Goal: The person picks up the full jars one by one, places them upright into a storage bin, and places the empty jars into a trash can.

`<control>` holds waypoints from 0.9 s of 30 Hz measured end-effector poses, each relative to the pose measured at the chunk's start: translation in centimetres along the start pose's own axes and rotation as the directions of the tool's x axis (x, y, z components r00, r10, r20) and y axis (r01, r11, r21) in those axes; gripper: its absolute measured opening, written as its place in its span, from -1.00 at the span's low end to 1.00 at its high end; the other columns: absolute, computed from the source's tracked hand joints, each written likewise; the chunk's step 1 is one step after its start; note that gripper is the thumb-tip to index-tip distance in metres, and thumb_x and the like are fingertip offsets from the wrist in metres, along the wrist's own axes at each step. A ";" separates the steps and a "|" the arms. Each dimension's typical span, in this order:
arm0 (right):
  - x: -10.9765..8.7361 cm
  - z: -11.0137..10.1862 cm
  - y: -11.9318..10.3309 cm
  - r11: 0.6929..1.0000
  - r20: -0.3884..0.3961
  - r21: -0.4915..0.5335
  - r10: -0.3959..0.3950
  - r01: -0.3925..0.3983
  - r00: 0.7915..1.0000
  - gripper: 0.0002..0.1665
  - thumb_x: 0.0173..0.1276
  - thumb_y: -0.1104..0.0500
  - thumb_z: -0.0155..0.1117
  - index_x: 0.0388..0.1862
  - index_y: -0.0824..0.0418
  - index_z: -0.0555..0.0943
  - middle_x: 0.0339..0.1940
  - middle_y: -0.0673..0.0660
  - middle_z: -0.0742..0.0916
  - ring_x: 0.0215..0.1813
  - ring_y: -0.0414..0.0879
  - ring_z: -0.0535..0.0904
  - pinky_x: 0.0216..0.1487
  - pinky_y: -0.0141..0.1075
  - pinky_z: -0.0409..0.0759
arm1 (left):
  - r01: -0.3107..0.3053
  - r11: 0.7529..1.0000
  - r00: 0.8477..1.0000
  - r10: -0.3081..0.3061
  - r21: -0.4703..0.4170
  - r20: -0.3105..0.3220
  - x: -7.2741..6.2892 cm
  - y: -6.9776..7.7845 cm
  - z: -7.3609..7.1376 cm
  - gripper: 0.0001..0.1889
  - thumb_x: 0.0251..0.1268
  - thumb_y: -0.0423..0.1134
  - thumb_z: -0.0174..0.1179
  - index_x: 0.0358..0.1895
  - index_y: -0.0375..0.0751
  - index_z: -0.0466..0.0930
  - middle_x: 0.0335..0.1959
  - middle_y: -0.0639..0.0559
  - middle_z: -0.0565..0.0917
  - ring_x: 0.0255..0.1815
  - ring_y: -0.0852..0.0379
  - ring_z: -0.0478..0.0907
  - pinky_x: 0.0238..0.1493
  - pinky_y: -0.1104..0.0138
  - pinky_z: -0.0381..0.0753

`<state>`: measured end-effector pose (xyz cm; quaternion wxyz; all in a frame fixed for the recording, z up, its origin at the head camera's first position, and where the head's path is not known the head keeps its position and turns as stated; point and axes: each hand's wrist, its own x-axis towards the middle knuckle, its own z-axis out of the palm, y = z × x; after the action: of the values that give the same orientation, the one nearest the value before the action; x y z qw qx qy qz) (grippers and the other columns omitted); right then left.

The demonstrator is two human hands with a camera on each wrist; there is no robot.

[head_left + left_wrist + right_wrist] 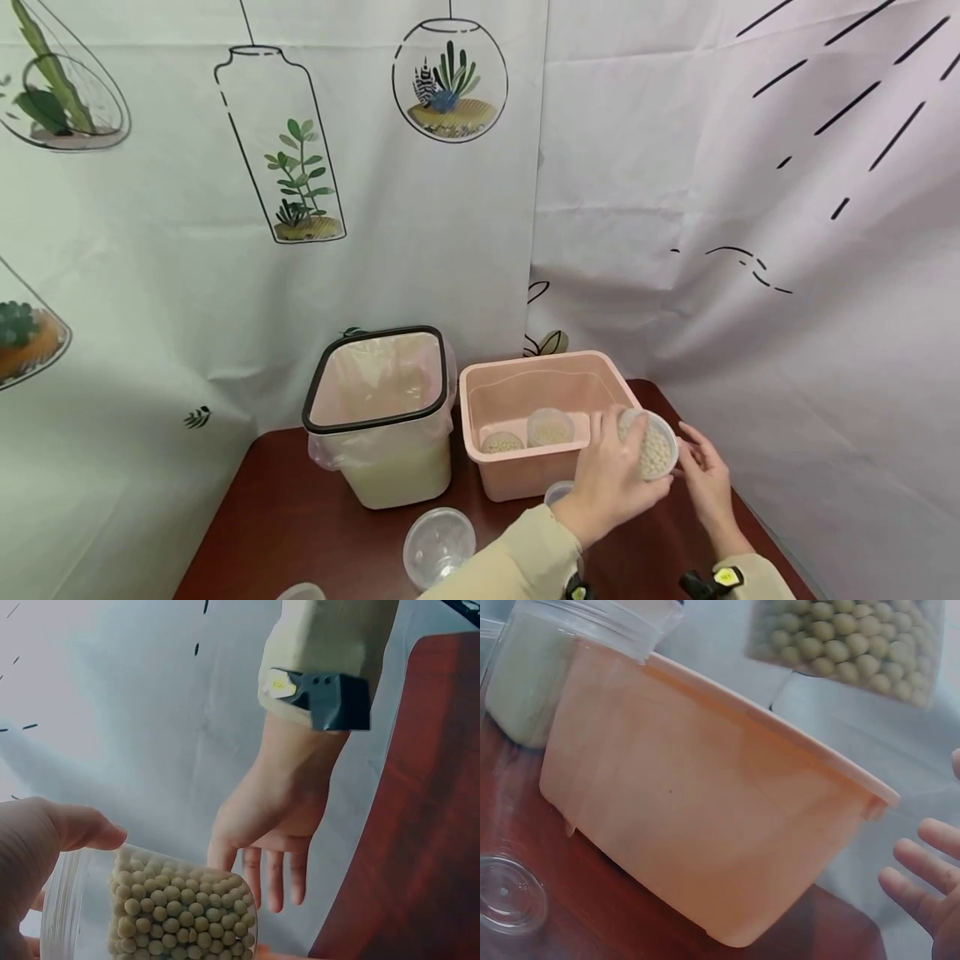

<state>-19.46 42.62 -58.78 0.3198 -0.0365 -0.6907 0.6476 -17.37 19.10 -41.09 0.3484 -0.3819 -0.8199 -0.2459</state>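
My left hand [611, 479] grips a clear plastic jar [654, 446] of round, pale yellow beans, tilted above the front right corner of the pink bin. In the left wrist view, the left thumb lies along the side of the jar [180, 907]. My right hand [708, 487] hangs just right of the jar, fingers extended downward in the left wrist view. Whether it touches the jar, I cannot tell. The right wrist view shows its spread fingers [922, 881] beside the pink bin [682, 780]. Two jars holding beans, one left [502, 442] and one right [551, 427], are inside the bin.
A black-rimmed waste bin [401, 471] with a plastic liner stands left of the pink bin. A clear container [438, 547] sits on the dark red table [300, 500]. Another [558, 492] is partly behind my left arm. Part of one more [302, 592] shows at the front edge.
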 end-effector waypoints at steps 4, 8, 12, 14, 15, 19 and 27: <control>0.6 0.9 -1.3 0.992 0.080 0.115 -0.056 0.046 0.995 -0.45 0.32 0.24 0.19 0.30 0.19 0.40 -0.04 0.09 0.65 -0.17 -0.28 0.59 -0.40 -0.44 0.55 | 0.011 1.000 1.000 -0.011 -0.012 -0.003 1.1 -0.9 -0.3 -0.19 -0.40 0.20 0.45 0.06 -0.12 0.49 -0.03 -0.07 0.40 -0.10 0.11 0.32 -0.52 0.55 0.43; 1.7 0.9 2.7 0.997 0.051 0.065 -0.044 0.040 0.998 -0.46 0.36 0.21 0.16 0.32 0.19 0.36 -0.07 0.10 0.64 -0.20 -0.19 0.64 -0.39 -0.36 0.60 | 0.042 0.999 0.999 -0.042 -0.012 0.013 1.8 -1.8 -0.5 -0.19 -0.41 0.18 0.47 0.05 -0.13 0.47 -0.02 -0.07 0.39 -0.10 0.10 0.30 -0.48 0.52 0.43; 2.2 1.2 4.4 0.999 0.033 -0.042 -0.026 0.027 0.999 -0.47 0.38 0.13 0.14 0.32 0.11 0.37 -0.08 0.06 0.62 -0.21 -0.20 0.65 -0.39 -0.34 0.61 | 0.062 0.998 0.998 -0.062 -0.022 0.006 2.3 -2.5 -0.4 -0.19 -0.40 0.16 0.48 0.05 -0.15 0.48 -0.02 -0.07 0.41 -0.11 0.09 0.31 -0.50 0.52 0.42; 2.1 1.6 3.4 0.999 0.053 -0.027 -0.029 0.030 0.998 -0.47 0.37 0.15 0.16 0.30 0.15 0.38 -0.10 0.07 0.62 -0.21 -0.22 0.64 -0.39 -0.37 0.60 | 0.062 0.998 0.998 -0.062 -0.032 0.004 2.6 -2.9 -0.1 -0.21 -0.38 0.14 0.47 0.05 -0.17 0.48 -0.03 -0.08 0.42 -0.11 0.09 0.31 -0.49 0.54 0.42; 1.9 2.0 2.1 0.999 0.070 -0.031 -0.024 0.026 0.997 -0.47 0.36 0.15 0.16 0.30 0.18 0.38 -0.11 0.06 0.62 -0.21 -0.23 0.64 -0.38 -0.37 0.60 | 0.066 0.997 0.998 -0.066 -0.035 0.007 2.8 -3.1 -0.1 -0.21 -0.37 0.13 0.47 0.06 -0.17 0.49 -0.03 -0.08 0.42 -0.10 0.08 0.31 -0.49 0.55 0.42; 0.8 3.9 -3.7 0.998 0.093 -0.067 0.009 -0.003 0.996 -0.44 0.35 0.13 0.18 0.25 0.36 0.36 -0.17 0.03 0.61 -0.25 -0.24 0.62 -0.37 -0.33 0.61 | 0.096 0.995 0.995 -0.095 -0.035 0.037 3.4 -3.9 0.3 -0.25 -0.32 0.13 0.46 0.05 -0.15 0.48 -0.02 -0.07 0.41 -0.08 0.08 0.31 -0.45 0.55 0.43; 0.2 6.0 -7.6 0.973 0.040 -0.163 0.173 -0.164 0.984 -0.48 0.38 0.15 0.13 0.25 0.36 0.35 -0.17 0.02 0.56 -0.26 -0.25 0.60 -0.31 -0.32 0.61 | 0.145 0.989 0.982 -0.141 -0.022 0.125 4.0 -5.1 1.0 -0.25 -0.33 0.09 0.47 0.07 -0.09 0.45 0.01 -0.05 0.37 -0.05 0.10 0.30 -0.43 0.54 0.44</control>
<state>-19.77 36.24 -51.43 0.2408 -0.1030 -0.7431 0.6158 -23.75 18.60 -39.38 0.2727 -0.3417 -0.8613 -0.2589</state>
